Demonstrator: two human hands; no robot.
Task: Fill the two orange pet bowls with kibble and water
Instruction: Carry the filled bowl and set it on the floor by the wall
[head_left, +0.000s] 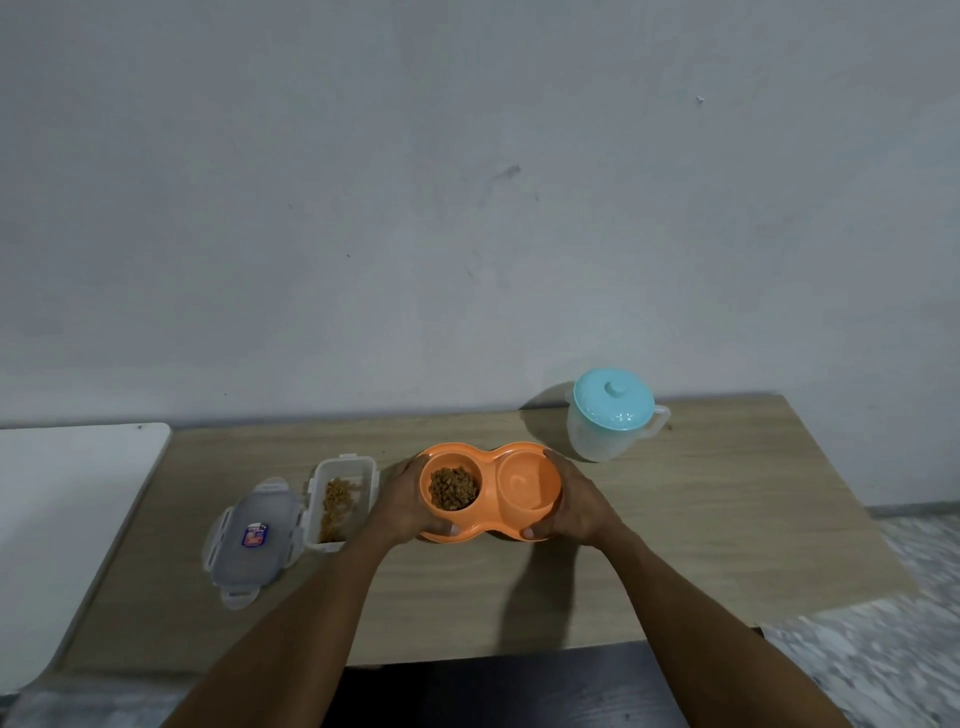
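A white flat surface (72, 499) is seen at far left, butted against the light wood-grain worktop (675, 530).

On the worktop, left of centre: a clear rectangular plastic lid with snap clips and a small red-and-blue label (254, 540) is laid flat. Just beside it on the right, a clear rectangular plastic container (343, 496) stands open, with brown kibble (336, 501) spread along its bottom.

Left hand (402, 501): grip is wrapped on the left end of the orange plastic double pet bowl (491, 491), fingers over the far rim, thumb at the near edge. Clamped on the bowl.

The double bowl is held near the middle of the worktop. A shadow is cast under its near edge; whether it is lifted or resting cannot be told. Left compartment is filled with a heap of brown pellets (453, 488). Right compartment (524, 483) shows a glossy orange bottom; water in it cannot be confirmed.

Right hand (574, 501): grip is closed on the right end of the same bowl, thumb tip on the near rim.

Behind and right of the bowl, apart from it, a translucent plastic jug with a pale blue knobbed lid (613, 415) stands upright near the wall, handle pointing right. Lid is on.

Speckled floor (883, 649) is seen at lower right.
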